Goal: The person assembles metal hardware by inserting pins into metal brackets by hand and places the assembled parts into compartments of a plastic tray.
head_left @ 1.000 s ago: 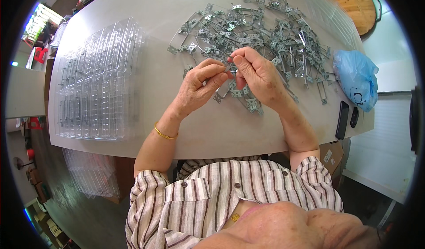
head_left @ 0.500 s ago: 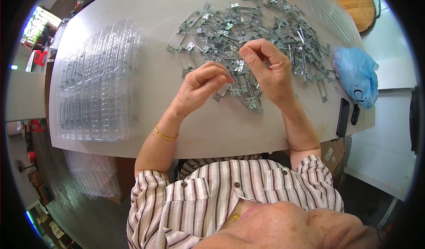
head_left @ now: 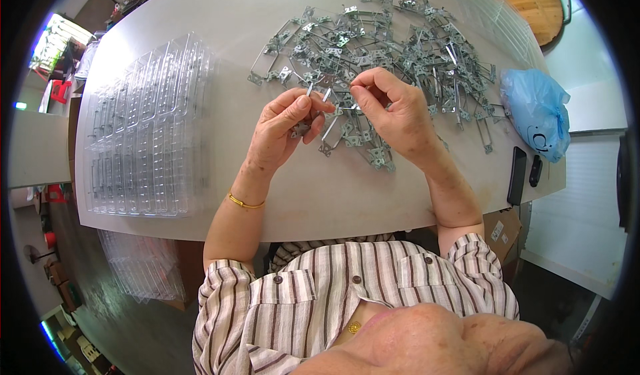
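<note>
we see the left hand (head_left: 281, 125) raised over the near edge of the loose heap, its thumb and fingers pinching a grey metal bracket (head_left: 300, 130), one end poking out past the thumb and another part showing below the palm; beside it the right hand (head_left: 400, 114) has thumb and forefinger drawn close together, though we cannot tell whether anything sits between the tips; the pile of metal brackets (head_left: 343, 42) spreads across the bench (head_left: 320, 205) beyond both hands, tangled and unsorted; to the left lies a clear plastic tray (head_left: 160, 175), in which we make out grey shapes, so we judge some pieces already laid in rows; with so many brackets loose, most of the handling looks left to do, and the held one is not yet put down
</note>
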Motion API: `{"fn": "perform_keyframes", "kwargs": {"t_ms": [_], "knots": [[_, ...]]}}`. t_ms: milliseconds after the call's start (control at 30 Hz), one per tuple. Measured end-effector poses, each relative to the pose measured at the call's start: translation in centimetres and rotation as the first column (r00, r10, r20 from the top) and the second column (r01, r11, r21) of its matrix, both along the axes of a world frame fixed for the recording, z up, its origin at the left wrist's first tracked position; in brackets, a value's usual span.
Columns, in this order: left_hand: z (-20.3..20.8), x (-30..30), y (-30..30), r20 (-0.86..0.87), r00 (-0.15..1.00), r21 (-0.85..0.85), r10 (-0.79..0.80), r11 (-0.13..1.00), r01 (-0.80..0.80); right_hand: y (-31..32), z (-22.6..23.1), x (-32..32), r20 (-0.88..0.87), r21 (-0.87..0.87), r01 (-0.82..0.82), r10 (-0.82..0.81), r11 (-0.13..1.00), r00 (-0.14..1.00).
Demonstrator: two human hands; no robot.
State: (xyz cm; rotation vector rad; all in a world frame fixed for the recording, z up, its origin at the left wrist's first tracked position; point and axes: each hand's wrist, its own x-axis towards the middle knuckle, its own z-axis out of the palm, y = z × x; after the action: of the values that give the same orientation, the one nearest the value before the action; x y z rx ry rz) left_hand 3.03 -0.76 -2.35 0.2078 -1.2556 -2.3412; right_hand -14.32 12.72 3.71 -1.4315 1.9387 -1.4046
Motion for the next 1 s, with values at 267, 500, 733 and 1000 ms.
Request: {"fn": "perform_keyframes", "kwargs": {"t_ms": [267,500,733,1000], "knots": [[-0.1,0.1,0.1,0.029,0.999,-0.058,-0.018,0.998,0.02,0.0,0.2,0.1,-0.065,0.016,0.011,-0.01,1.0,0.998],[0.1,0.0,0.3,0.031,0.999,-0.21,0.034,0.977,-0.027,-0.2,-0.2,0.0,-0.161,-0.034,-0.006,0.0,0.999,0.987],[0.6,-0.1,0.9,0.096,0.995,-0.309,0.019,0.951,0.011,0.0,0.8,-0.6,0.275,0.144,-0.12,0.076,0.982,0.958],[0.8,0.3,0.9,0.17,0.985,-0.362,-0.028,0.928,0.089,-0.2,0.9,-2.1,0.679,0.142,-0.391,0.198,0.909,0.707]]}}
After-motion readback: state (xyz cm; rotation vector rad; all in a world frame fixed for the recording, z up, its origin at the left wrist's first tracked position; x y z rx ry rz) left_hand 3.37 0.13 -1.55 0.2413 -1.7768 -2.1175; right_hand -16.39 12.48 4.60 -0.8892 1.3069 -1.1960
